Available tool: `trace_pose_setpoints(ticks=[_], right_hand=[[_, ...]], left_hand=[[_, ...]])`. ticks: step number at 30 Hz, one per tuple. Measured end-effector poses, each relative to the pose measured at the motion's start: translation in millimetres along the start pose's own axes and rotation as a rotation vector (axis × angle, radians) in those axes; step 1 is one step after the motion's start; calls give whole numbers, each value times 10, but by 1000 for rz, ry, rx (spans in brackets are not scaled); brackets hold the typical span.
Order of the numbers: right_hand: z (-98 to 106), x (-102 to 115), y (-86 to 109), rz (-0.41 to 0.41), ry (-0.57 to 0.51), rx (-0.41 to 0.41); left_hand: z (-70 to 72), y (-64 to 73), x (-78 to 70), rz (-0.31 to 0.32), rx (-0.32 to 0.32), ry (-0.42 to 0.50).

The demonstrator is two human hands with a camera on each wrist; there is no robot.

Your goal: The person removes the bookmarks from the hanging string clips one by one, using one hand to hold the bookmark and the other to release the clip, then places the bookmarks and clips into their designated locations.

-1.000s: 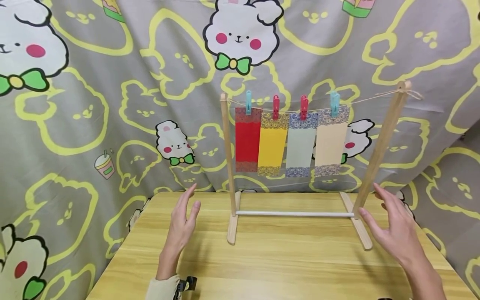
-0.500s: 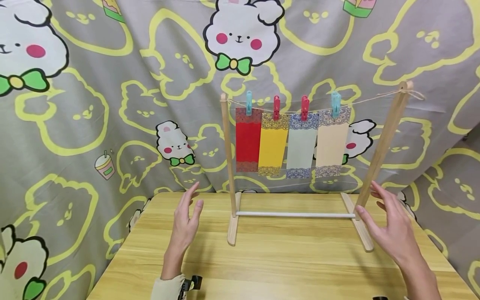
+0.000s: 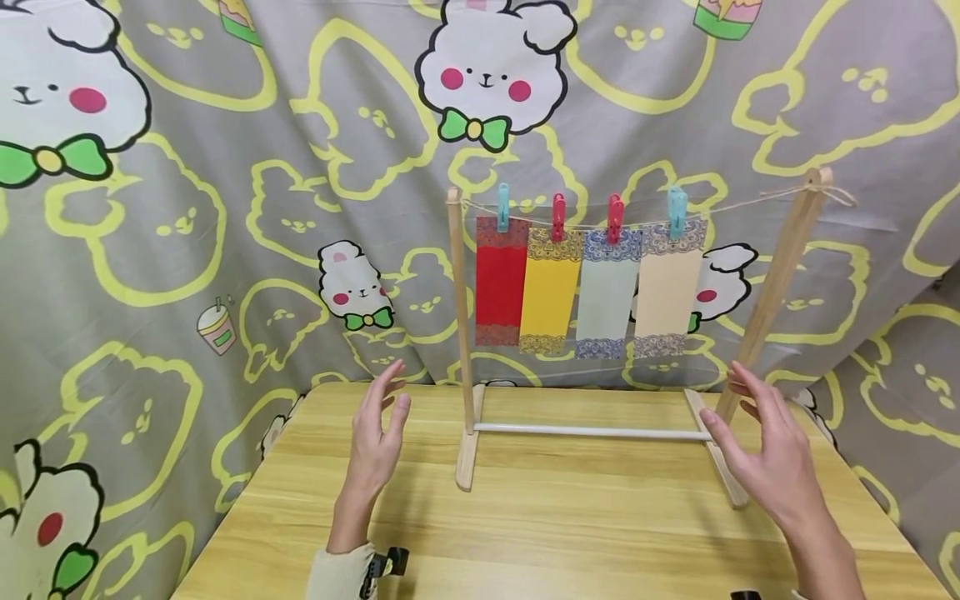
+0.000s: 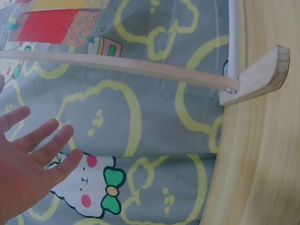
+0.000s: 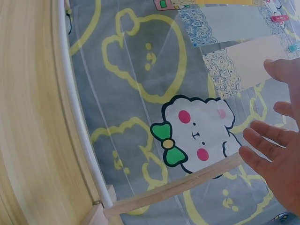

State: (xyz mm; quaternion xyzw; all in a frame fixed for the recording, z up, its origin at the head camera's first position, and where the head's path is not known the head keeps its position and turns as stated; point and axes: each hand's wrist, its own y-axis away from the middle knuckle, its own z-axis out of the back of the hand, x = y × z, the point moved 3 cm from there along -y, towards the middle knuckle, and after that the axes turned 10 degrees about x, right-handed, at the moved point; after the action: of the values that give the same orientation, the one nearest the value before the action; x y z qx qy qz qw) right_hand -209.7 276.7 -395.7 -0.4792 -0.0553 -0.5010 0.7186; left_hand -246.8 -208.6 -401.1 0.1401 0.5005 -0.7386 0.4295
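Note:
A small wooden drying rack stands on the table, with a left post [image 3: 461, 317], a right post [image 3: 780, 275] and a white crossbar [image 3: 592, 431]. From its string [image 3: 731, 203] hang a red card [image 3: 499, 287], a yellow card [image 3: 552, 292], a pale grey-green card [image 3: 604, 298] and a cream card [image 3: 665, 292], all lace-patterned at both ends. Blue and red clothespins [image 3: 615, 219] pin their tops. My left hand [image 3: 377, 442] is held left of the rack, holding nothing. My right hand [image 3: 776, 458] overlaps the lower right post; contact cannot be told. Both hands have extended fingers.
The wood-grain table [image 3: 570, 533] carries the rack near its far edge. Behind it hangs a grey curtain [image 3: 172, 250] printed with cartoon rabbits. A dark wrist device [image 3: 386, 567] sits at my left cuff.
My right hand has drifted left across the right post. My left hand has shifted slightly right. The view has turned a little; rack and cards stay put.

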Motion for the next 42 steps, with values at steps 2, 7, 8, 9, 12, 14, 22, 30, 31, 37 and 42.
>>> trace_pose_setpoints(ticks=[2,7,8,9,12,14,22,30,31,37,42], right_hand=[[-16,15,-4,4,-6,-10],[-70,66,-29,29,-26,-24],[-79,78,-37,35,-27,-22],[-88,89,-46,41,-28,-22],[-110,125,-72,57,-28,-14],[-120,145,-86,65,-28,-12],[-163,213,-136,69,-47,-8],[-224,224,-169,68,-53,8],[-230,221,-169,66,-55,9],[-271,206,-163,49,-59,22],[-302,208,-178,60,-54,22]], left_hand=[[-14,-15,-29,4,-6,1],[-53,-50,-85,12,-8,24],[-58,-56,-96,10,-7,30],[-61,-60,-103,9,-6,33],[-62,-72,-121,-1,-5,27],[-59,-82,-126,-9,-5,25],[-65,-132,-133,-43,-8,60],[-111,-163,-161,-30,-18,73],[-122,-164,-173,-28,-19,76],[-157,-162,-364,-23,-26,102],[-203,-151,-328,-21,-33,96]])
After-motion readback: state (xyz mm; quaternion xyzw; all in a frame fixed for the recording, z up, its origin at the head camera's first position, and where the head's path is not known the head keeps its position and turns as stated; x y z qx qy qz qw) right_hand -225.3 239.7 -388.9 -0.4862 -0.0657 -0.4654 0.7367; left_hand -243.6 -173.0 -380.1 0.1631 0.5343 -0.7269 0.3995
